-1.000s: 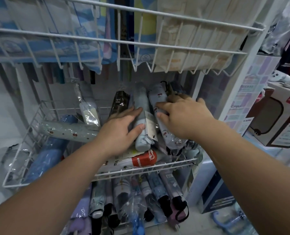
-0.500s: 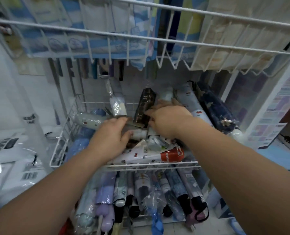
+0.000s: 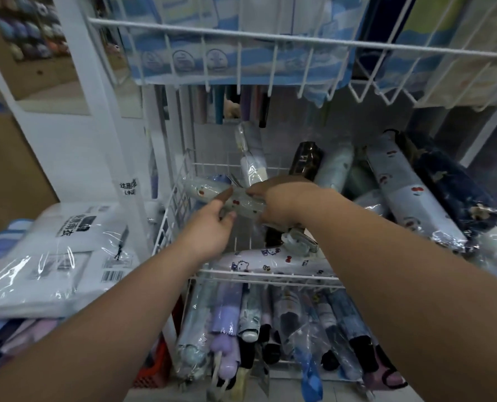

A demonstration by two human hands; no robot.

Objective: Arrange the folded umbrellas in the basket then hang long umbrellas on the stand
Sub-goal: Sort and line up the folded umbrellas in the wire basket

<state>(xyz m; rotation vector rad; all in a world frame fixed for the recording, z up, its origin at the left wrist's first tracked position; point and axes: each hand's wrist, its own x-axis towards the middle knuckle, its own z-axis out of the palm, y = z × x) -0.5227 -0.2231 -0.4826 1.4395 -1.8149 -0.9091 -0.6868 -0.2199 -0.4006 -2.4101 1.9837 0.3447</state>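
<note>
Both hands have slid left since 0.5 s ago, off the dark umbrella (image 3: 305, 161) and onto a pale cherry-print umbrella (image 3: 241, 202). Head view: it lies crosswise at the left rear of the wire basket (image 3: 270, 275), long axis left to right (its neighbours run front to back). The left hand (image 3: 209, 227) pinches its middle. The right hand (image 3: 282, 200) curls round its right end, nearer those neighbours, so a turn would likely pivot there.

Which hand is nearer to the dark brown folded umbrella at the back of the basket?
Right. The right hand sits just in front of the dark brown umbrella; the left hand is farther left. Both grip a pale cherry-print umbrella.
</note>
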